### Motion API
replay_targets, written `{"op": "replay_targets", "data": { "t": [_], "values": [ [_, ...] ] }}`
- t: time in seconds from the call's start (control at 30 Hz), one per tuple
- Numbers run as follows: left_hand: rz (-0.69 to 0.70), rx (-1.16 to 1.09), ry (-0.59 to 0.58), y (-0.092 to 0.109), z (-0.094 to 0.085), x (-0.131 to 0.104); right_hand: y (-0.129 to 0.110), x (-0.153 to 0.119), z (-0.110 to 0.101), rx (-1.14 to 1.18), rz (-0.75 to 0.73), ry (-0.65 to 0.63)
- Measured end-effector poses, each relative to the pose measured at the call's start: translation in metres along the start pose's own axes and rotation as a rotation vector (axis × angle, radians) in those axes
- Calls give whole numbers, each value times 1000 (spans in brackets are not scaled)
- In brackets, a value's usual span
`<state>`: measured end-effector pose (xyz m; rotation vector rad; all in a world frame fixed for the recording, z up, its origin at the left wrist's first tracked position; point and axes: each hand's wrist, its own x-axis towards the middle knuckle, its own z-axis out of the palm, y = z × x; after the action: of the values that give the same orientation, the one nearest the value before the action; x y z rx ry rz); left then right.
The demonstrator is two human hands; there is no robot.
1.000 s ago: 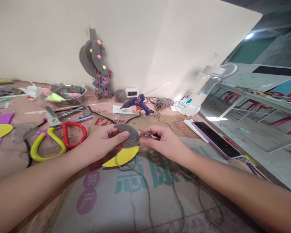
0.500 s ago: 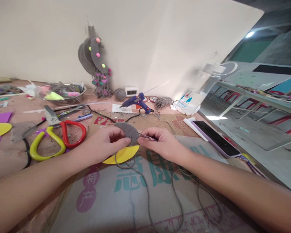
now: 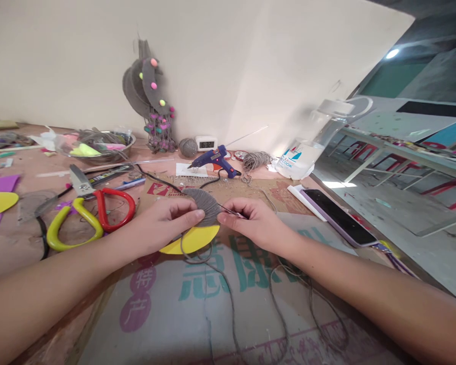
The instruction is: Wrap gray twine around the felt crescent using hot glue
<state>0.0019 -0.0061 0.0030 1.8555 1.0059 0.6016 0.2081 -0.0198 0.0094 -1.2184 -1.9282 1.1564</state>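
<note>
A curved yellow piece (image 3: 193, 240) is partly covered by close turns of grey yarn (image 3: 205, 204). My left hand (image 3: 171, 220) is closed on the left side of the wrapped part, thumb on top and fingers behind. At the right edge my right hand (image 3: 247, 223) pinches a thin dark strand, probably yarn, against or close to the wrapping; what else is between those fingertips is hidden. Loose grey yarn (image 3: 231, 314) trails below the piece in loops over the printed cardboard (image 3: 155, 324).
Large scissors (image 3: 102, 210) with red and yellow handles lie left. Behind my hands stand a blue glue gun (image 3: 215, 161), a yarn ball (image 3: 188, 147) and a small clock (image 3: 205, 143). A clear jug (image 3: 302, 157) and a phone (image 3: 338, 217) are at right. A metal bowl (image 3: 117, 152) holds craft scraps.
The wrapped piece has shifted slightly and turned a little between my hands. My left thumb sits slightly higher on it, and my right fingers still pinch at its right edge.
</note>
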Motion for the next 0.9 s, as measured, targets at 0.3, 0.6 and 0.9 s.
{"op": "replay_targets", "data": {
  "t": [0.3,0.6,0.9],
  "values": [
    [-150,-121,91,3,0,-2,2,0,0,33,-11,-27],
    [-187,-146,55,12,-2,-3,2,-1,2,-35,-35,-34],
    [-118,-141,66,5,-2,-1,2,0,2,-55,-48,-28]
  ]
}}
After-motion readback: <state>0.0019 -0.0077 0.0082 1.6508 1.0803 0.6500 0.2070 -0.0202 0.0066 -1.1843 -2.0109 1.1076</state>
